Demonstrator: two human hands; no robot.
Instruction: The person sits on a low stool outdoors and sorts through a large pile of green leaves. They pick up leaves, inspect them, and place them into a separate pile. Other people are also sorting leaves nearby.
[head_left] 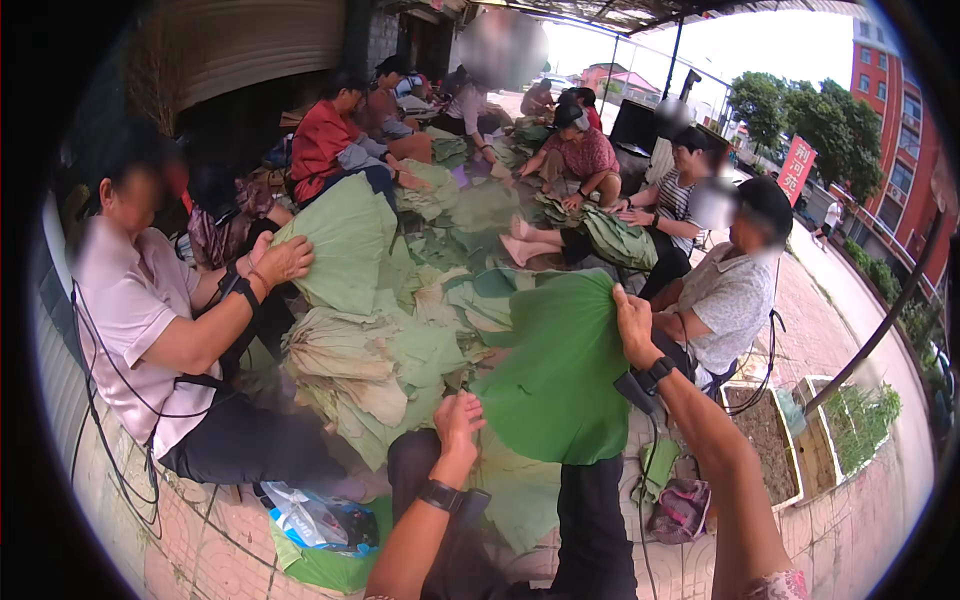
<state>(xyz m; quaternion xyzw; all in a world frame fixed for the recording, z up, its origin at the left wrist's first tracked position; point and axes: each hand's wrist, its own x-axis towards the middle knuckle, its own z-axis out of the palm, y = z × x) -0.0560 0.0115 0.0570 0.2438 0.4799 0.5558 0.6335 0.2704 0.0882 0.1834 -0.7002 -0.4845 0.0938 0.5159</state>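
A large bright green lotus leaf (560, 370) is spread above my lap, its broad fan shape hanging between my hands. At its upper right edge, my right hand (636, 328) pinches the rim, thumb up. My left hand (459, 425) is closed at the leaf's lower left edge, fingers curled in. Beneath, a paler leaf (520, 490) lies across my legs. Just beyond my left hand sits a heap of dull green and brownish leaves (370, 370). Both my wrists carry dark bands.
On the left, a seated person in a pale shirt (140, 300) holds up another leaf (345, 240). Several people sit around the heap. A person in a patterned shirt (735, 310) sits close at right. A plastic bag (320, 520) lies near my left leg; planter boxes (765, 440) stand at right.
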